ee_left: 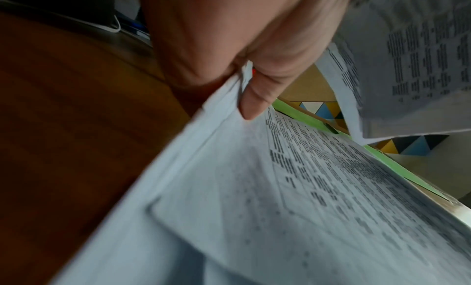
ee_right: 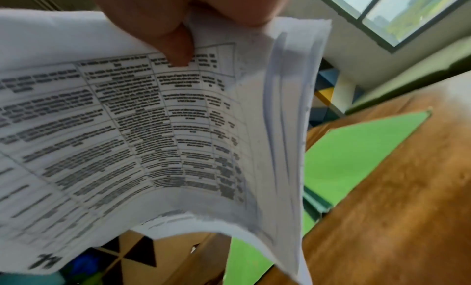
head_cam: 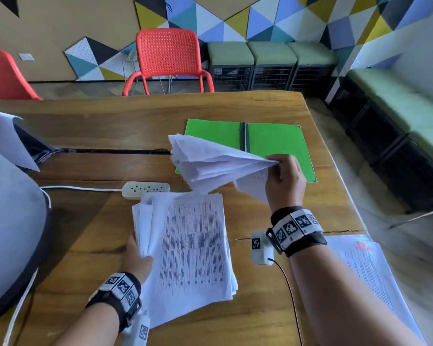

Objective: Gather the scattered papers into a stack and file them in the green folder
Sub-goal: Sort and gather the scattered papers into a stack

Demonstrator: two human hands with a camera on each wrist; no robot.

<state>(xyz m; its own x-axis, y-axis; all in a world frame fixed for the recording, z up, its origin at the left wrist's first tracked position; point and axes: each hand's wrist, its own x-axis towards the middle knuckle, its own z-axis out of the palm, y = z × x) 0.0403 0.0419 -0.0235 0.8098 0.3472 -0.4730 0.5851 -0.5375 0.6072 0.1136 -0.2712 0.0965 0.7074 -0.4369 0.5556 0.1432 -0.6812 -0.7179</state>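
Observation:
A green folder [head_cam: 273, 143] lies open on the far right of the wooden table [head_cam: 98, 126]. In front of it my right hand [head_cam: 284, 176] pinches a bundle of printed papers [head_cam: 210, 163] by one edge and holds it in the air, sheets fanned and sagging. The same bundle [ee_right: 153, 128] fills the right wrist view, thumb on top, the folder [ee_right: 356, 152] behind it. Nearer me a stack of printed papers [head_cam: 193, 248] lies on the table. My left hand [head_cam: 135, 255] grips that stack [ee_left: 280, 198] at its left edge, thumb on top.
A white power strip [head_cam: 145, 189] with its cable lies just beyond the stack. More printed sheets [head_cam: 365, 265] sit at the table's right edge under my right forearm. A grey cushion-like object [head_cam: 8, 221] and a loose sheet [head_cam: 5, 138] are at left. Red chairs [head_cam: 169, 58] stand beyond the table.

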